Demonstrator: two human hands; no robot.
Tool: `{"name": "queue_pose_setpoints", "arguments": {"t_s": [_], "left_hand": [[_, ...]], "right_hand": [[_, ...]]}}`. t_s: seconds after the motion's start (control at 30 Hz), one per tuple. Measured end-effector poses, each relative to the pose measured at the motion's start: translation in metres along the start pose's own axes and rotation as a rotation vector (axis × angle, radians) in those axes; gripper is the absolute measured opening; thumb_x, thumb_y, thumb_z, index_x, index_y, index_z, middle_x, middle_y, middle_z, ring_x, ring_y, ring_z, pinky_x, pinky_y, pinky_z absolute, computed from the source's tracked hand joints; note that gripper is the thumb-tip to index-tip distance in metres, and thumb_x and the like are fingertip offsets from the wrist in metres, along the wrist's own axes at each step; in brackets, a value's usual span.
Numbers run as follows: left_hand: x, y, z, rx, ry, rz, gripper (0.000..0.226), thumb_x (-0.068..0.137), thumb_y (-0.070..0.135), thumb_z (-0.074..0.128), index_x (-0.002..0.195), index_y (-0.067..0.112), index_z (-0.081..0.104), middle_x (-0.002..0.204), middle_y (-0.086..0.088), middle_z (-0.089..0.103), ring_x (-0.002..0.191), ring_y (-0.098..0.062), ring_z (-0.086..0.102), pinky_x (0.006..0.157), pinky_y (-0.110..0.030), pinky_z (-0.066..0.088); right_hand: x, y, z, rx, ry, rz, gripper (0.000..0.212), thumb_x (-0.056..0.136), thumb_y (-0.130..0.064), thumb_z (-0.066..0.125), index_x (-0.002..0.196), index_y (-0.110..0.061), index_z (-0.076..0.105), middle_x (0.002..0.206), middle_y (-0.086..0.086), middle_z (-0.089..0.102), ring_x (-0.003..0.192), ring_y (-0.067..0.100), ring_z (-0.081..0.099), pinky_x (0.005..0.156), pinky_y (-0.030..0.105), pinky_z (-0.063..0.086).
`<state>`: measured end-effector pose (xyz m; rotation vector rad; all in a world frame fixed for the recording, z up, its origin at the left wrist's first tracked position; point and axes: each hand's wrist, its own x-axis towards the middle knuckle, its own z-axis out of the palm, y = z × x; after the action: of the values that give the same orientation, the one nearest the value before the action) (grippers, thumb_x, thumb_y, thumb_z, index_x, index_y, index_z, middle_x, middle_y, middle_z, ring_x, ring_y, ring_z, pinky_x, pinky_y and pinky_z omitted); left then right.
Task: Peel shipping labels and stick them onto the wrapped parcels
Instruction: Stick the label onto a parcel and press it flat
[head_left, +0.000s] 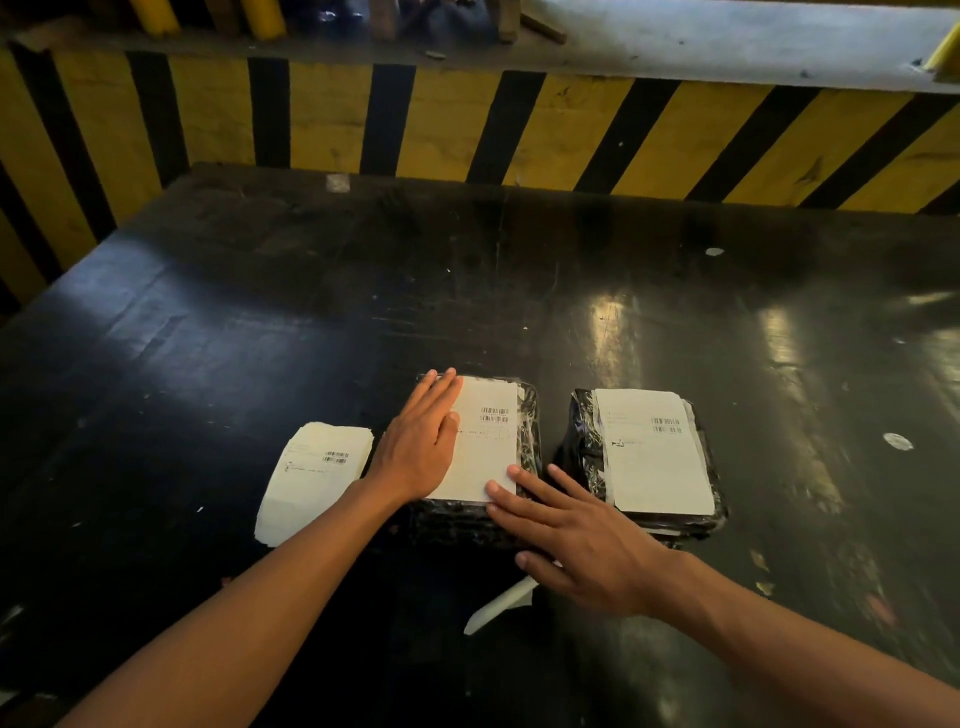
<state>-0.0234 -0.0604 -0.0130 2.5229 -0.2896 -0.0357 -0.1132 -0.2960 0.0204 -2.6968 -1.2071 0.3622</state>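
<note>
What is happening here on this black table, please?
A person is sticking shipping labels onto wrapped parcels. The left hand lies flat on the label of the left parcel, and the right hand presses its near corner. The right parcel already carries a label. A stack of labels waits to the left on the table, and a white strip lies under the right hand.

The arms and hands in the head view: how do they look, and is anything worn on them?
Both forearms are bare, with no sleeves in view. The left hand and right hand wear no gloves. No rings, watch or wristband can be seen on the sides that show.
</note>
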Motion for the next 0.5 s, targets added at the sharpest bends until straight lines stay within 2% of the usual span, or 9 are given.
{"name": "queue_pose_setpoints", "arguments": {"t_s": [0.1,0.13,0.17,0.23,0.33,0.4,0.5], "left_hand": [[0.000,0.005,-0.004,0.065,-0.026,-0.005,0.051,0.105,0.030,0.024,0.156,0.024,0.017,0.164,0.011,0.009,0.151,-0.007,-0.002,0.122,-0.047,0.017],[0.001,0.007,-0.007,0.138,-0.054,-0.009,0.052,0.105,0.031,0.023,0.156,0.023,0.014,0.165,0.010,0.007,0.151,-0.009,-0.002,0.122,-0.048,0.014],[0.003,0.010,-0.010,0.228,-0.083,-0.001,0.053,0.105,0.032,0.022,0.156,0.023,0.012,0.165,0.009,0.005,0.152,-0.011,-0.003,0.122,-0.050,0.010],[0.006,0.016,-0.014,0.391,-0.128,0.067,0.054,0.104,0.035,0.020,0.156,0.025,0.009,0.165,0.009,0.001,0.152,-0.014,-0.005,0.122,-0.053,0.003],[0.010,0.022,-0.014,0.430,-0.176,0.126,0.054,0.105,0.037,0.019,0.157,0.026,0.008,0.165,0.011,0.000,0.152,-0.012,-0.007,0.122,-0.052,0.001],[0.007,0.022,-0.012,0.413,-0.172,0.111,0.054,0.105,0.038,0.018,0.157,0.027,0.005,0.165,0.012,-0.001,0.151,-0.011,-0.007,0.122,-0.050,-0.001],[-0.004,0.018,-0.011,0.392,-0.156,0.092,0.055,0.104,0.041,0.018,0.157,0.028,0.004,0.164,0.014,-0.003,0.150,-0.008,-0.009,0.123,-0.050,-0.001]], "right_hand": [[0.004,0.002,-0.012,0.187,0.169,0.033,0.045,0.104,-0.038,0.033,0.145,-0.027,0.046,0.154,-0.011,0.042,0.148,0.005,0.021,0.124,0.036,0.012],[0.009,0.003,-0.013,0.194,0.239,0.066,0.043,0.103,-0.036,0.035,0.143,-0.025,0.049,0.150,-0.009,0.048,0.144,0.006,0.031,0.122,0.035,0.020],[0.016,0.003,-0.013,0.180,0.273,0.113,0.045,0.103,-0.036,0.035,0.145,-0.024,0.046,0.150,-0.006,0.047,0.142,0.007,0.033,0.120,0.035,0.023],[0.033,0.002,-0.011,0.129,0.239,0.208,0.054,0.103,-0.043,0.026,0.154,-0.024,0.027,0.162,-0.004,0.025,0.150,0.010,0.016,0.123,0.038,0.014],[0.050,0.004,-0.003,0.051,0.138,0.305,0.064,0.101,-0.050,0.006,0.157,-0.021,-0.001,0.165,-0.003,-0.007,0.151,0.013,-0.012,0.124,0.044,0.001],[0.052,0.003,0.001,0.020,0.143,0.327,0.068,0.096,-0.052,-0.003,0.156,-0.020,-0.005,0.164,-0.002,-0.012,0.150,0.015,-0.016,0.124,0.045,0.001],[0.049,0.002,0.009,-0.037,0.190,0.325,0.071,0.096,-0.054,-0.007,0.156,-0.018,0.001,0.164,0.001,-0.005,0.151,0.019,-0.008,0.123,0.049,0.007]]}}
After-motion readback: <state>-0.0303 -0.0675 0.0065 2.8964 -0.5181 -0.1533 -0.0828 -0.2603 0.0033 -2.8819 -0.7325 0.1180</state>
